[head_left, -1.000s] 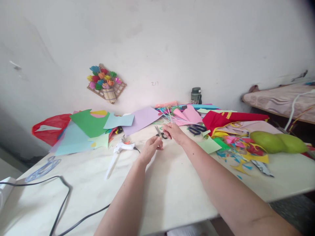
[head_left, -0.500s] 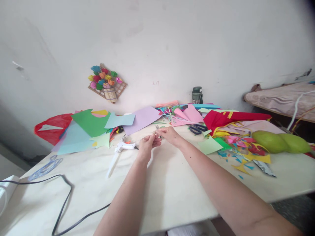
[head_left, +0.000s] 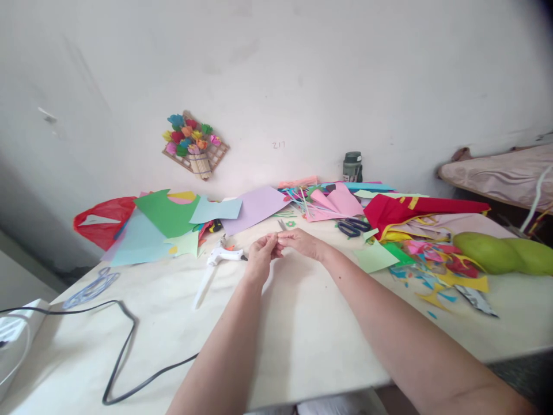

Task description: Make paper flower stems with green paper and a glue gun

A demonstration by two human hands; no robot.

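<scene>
My left hand (head_left: 262, 252) and my right hand (head_left: 301, 242) meet over the middle of the table, fingertips touching. Both are pinched closed on something too small to make out. Just beyond the fingers shows the metal tip of a tool (head_left: 281, 223), perhaps tweezers or scissors; whether it is held or lying there, I cannot tell. A small green paper flower shape (head_left: 291, 223) lies beside that tip. Left of my left hand rests a white glue gun (head_left: 221, 255) with a glue stick in it. Dark-handled scissors (head_left: 352, 226) lie beyond my right hand.
Coloured paper sheets (head_left: 257, 210) line the back of the table. Paper scraps (head_left: 436, 276), a red cloth (head_left: 410, 210) and green pomelo-like fruit (head_left: 496, 253) occupy the right. A black cable (head_left: 129, 328) crosses the left front. A dark green bottle (head_left: 352, 167) stands against the wall.
My hands have come closer together, and the right hand's fingers now meet the left's. The whole view has shifted slightly, so things appear further right.
</scene>
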